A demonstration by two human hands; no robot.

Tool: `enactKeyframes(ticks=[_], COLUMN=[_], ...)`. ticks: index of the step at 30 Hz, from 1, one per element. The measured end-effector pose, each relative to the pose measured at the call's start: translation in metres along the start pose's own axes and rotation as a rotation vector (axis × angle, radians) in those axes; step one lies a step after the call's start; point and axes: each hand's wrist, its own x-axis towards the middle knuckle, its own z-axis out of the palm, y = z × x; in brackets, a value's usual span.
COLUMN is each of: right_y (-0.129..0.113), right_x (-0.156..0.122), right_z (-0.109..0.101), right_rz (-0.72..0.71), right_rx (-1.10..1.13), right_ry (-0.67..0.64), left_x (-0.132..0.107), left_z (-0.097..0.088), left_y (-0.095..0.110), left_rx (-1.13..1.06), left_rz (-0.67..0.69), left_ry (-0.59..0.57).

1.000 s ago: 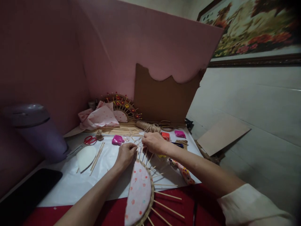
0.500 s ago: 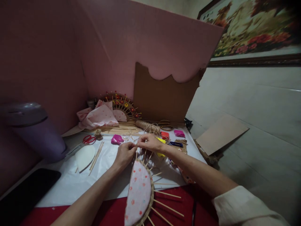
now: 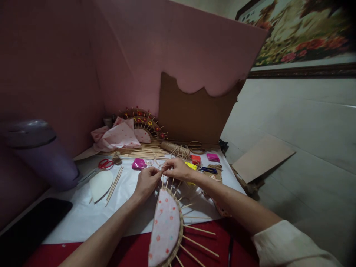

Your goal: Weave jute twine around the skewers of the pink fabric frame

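Observation:
A half-round piece (image 3: 165, 226) covered in pink flowered cloth, with a braided twine rim, stands on its end. Thin wooden sticks (image 3: 199, 230) fan out from its curved edge. My left hand (image 3: 147, 181) is closed in a pinch at the tip of the topmost stick. Against it, my right hand (image 3: 176, 170) is pinched too, on what looks like a thin twine strand; the fingertips hide most of it. Loose twine (image 3: 179, 150) loops behind the hands, beside its roll.
Red-handled scissors (image 3: 105, 164), a white leaf-shaped piece (image 3: 101, 185) and a few sticks (image 3: 114, 186) lie to the left. A purple tumbler (image 3: 50, 159) and a dark phone-like slab (image 3: 39, 226) are farther left. Behind stand a decorated fan (image 3: 147, 124) and cardboard (image 3: 194, 115). A blue cutter (image 3: 208, 170) lies right.
Both hands stay pinched together at the stick's tip, with the right fingers slightly shifted. The view has moved very little.

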Motion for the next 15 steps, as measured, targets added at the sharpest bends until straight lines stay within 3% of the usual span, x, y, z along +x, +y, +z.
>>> enactKeyframes(ticks=[15], right_y=[-0.0026], right_x=[0.0004], right_z=[0.0022], right_rz=[-0.074], right_rx=[-0.285], right_ry=[0.025], left_x=[-0.0012], left_z=[0.0002], left_y=[-0.0039], left_rx=[0.134], left_rz=[0.124], left_ry=[0.052])
